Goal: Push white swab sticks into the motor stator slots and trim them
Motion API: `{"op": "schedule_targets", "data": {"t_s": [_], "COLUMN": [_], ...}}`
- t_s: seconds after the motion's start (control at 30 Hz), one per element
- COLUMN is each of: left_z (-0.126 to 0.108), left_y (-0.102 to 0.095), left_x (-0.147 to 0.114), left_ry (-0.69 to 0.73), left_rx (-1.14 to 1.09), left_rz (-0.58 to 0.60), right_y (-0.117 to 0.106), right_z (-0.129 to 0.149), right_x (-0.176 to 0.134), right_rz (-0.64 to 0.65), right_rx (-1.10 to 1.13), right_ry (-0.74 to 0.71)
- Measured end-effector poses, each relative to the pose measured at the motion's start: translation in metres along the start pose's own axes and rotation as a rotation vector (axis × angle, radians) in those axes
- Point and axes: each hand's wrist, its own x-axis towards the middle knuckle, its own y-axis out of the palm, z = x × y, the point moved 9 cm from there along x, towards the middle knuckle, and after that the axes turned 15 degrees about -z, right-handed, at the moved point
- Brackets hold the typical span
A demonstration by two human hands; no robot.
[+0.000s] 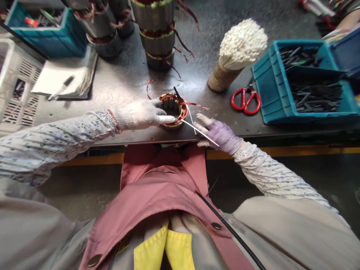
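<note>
A motor stator point(172, 123) with copper windings and red lead wires stands near the table's front edge. My left hand point(142, 114), in a white glove, holds its left side, with a finger stretched along the front rim. A white cable tie point(204, 135) sticks out from the front rim towards my right hand; a second white strip point(191, 116) stands behind it. A short black sleeve point(177, 93) rises from the back rim. My right hand point(221, 135), with a purple covering and bare-looking fingertips, is open beside the stator, its fingers apart near the cable tie.
Stacked stators point(157, 37) stand behind. To the right are a bundle of white ties point(243, 45) in a brown tube, red-handled scissors point(245, 101) and a teal bin point(309, 118) of black pieces. Papers with a pen point(63, 86) lie left. Another person's hand point(348, 20) shows top right.
</note>
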Motion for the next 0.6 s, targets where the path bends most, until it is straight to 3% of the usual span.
{"op": "schedule_targets", "data": {"t_s": [0.1, 0.23, 0.3, 0.37, 0.43, 0.5, 0.57, 0.6], "left_z": [-0.006, -0.006, -0.006, -0.006, -0.012, -0.022, -0.029, -0.03], "left_y": [0.004, 0.004, 0.004, 0.001, -0.002, -0.001, -0.001, -0.001], "left_x": [-0.003, -0.005, -0.005, -0.003, 0.0, 0.001, 0.0, 0.001], "left_ry": [-0.018, -0.131, -0.182, -0.212, -0.183, -0.092, -0.016, -0.005], "left_rx": [-0.027, -0.084, -0.145, -0.174, -0.113, 0.007, 0.08, 0.087], "left_rz": [-0.014, -0.123, -0.153, -0.158, -0.105, -0.004, 0.046, 0.033], "right_y": [0.008, 0.005, -0.004, -0.02, -0.038, -0.053, -0.067, -0.073], "right_z": [0.008, 0.008, 0.008, 0.005, 0.006, 0.019, 0.035, 0.043], "right_x": [0.001, -0.009, -0.012, -0.019, -0.035, -0.052, -0.056, -0.051], "right_rz": [0.089, -0.074, -0.235, -0.488, -0.793, -1.027, -1.109, -1.069], "right_rx": [0.002, 0.066, 0.18, 0.336, 0.488, 0.6, 0.623, 0.619], "right_ry": [-0.061, 0.083, 0.242, 0.495, 0.786, 0.967, 0.991, 0.958]}}
